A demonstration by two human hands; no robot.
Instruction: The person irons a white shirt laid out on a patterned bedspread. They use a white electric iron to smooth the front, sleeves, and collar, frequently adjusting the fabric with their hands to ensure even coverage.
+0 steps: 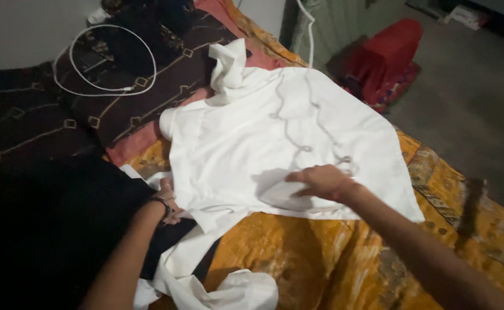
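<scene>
White cotton garment (275, 138): spread flat on the orange patterned bedspread (321, 258), collar end bunched up at the far side, lower edge nearest the person; faint grey cord-like line running across its middle.
Right hand (321, 181): resting palm down on the near lower edge of the white garment, fingers bent and pinching a fold of the cloth, forearm reaching in from the lower right.
Left hand (169, 201): at the left lower corner of the white garment, mostly tucked under the cloth edge; grip cannot be told, fingers hidden; dark band on the wrist.
Loose white cloth strip (206, 275): trailing down from the garment's near left corner, crumpled at the bottom, lying across the bedspread.
Black fabric (45, 229): piled left of the garment, under the left forearm.
Dark brown blanket with tan line-and-square pattern (120, 97): beyond and left of the garment.
White cable loop (111, 57): lying on the dark blanket, well left of the garment's collar.
Red bag-like object (387, 51): on the grey floor, beyond the garment's right edge, well apart.
</scene>
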